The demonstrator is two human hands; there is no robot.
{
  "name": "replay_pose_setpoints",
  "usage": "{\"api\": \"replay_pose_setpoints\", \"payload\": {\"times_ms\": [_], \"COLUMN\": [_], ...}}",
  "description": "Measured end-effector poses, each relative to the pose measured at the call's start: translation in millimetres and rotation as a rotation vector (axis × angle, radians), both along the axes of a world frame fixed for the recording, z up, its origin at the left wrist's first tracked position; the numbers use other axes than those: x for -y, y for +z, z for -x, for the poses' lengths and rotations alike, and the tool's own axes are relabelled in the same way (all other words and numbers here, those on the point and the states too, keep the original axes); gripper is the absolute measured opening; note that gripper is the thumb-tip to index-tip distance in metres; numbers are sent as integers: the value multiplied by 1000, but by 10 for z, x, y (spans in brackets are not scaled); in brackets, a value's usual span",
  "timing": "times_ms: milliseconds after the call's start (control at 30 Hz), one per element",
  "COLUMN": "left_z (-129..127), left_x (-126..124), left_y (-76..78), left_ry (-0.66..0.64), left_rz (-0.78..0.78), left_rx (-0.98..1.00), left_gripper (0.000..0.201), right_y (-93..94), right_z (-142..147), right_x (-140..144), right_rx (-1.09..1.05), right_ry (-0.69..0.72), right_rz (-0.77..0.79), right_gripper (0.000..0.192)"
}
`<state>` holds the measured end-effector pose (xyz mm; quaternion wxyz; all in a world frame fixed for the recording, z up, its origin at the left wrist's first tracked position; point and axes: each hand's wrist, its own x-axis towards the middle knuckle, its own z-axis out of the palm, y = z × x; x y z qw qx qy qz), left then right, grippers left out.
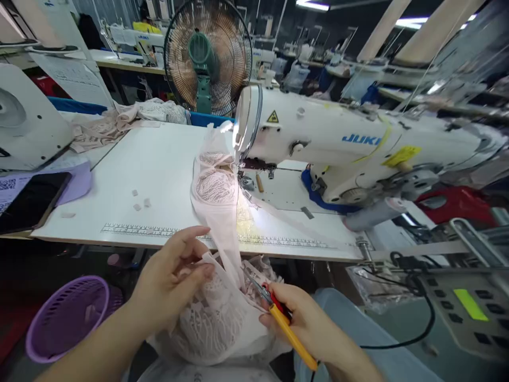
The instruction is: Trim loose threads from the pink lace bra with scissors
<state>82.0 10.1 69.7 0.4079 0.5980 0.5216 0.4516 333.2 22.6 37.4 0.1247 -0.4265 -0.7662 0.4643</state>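
Observation:
A pale pink lace bra [214, 318] hangs over the table's front edge, and part of it lies on the table beside the sewing machine's needle area. My left hand [175, 276] pinches an edge of the bra between thumb and fingers. Held in my right hand [302, 313] is a pair of small scissors [292, 331] with yellow and red handles. The blades point up and left, close against the bra's fabric; whether they are cutting cannot be told. The white JUKI sewing machine [318, 132] stands behind, its lamp lighting the bra strip.
A ruler strip [139, 230] runs along the table's [131, 159] front edge. Small fabric scraps [147, 202] lie left. A phone [34, 199] rests at the far left. Below are a purple basket [66, 318] and a pale blue bin [358, 329]. A fan [202, 79] stands behind.

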Motion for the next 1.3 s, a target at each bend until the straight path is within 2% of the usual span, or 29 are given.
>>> {"api": "replay_pose_setpoints", "payload": {"times_ms": [100, 200, 267, 367, 533, 667, 800, 900, 1000, 1167, 1300], "left_z": [-130, -249, -317, -382, -392, -376, -342, -305, -274, -237, -217], "left_x": [-18, -29, -38, -47, -57, -57, -42, -31, -27, -42, -56], "left_y": [-6, 17, 41, 69, 78, 52, -12, -63, -99, -140, -168], "left_ry": [-50, -122, -144, -146, -145, -123, -85, -81, -77, -25, -11], "left_rz": [-141, -290, -391, -482, -457, -442, -329, -331, -447, -756, -818], "left_rx": [-85, -187, -279, -379, -382, -333, -309, -361, -409, -468, -498], "left_gripper": [48, 54, 57, 58, 59, 58, 31, 14, 14, 15, 18], "right_y": [74, 197, 290, 441, 617, 603, 545, 517, 489, 421, 385], "right_z": [-31, 8, 72, 191, 330, 374, 407, 436, 464, 487, 476], "right_x": [-38, -99, -154, -254, -402, -435, -402, -386, -401, -444, -457], "right_rx": [-47, -269, -437, -555, -460, -409, -439, -531, -559, -583, -587], "right_ry": [-73, -201, -234, -169, -25, 24, 33, 97, 126, 158, 167], "right_rz": [50, 75, 15, -77, -119, -159, -379, -488, -558, -571, -571], "right_gripper": [23, 22, 23, 22, 24, 22, 14, 21, 24, 22, 24]}}
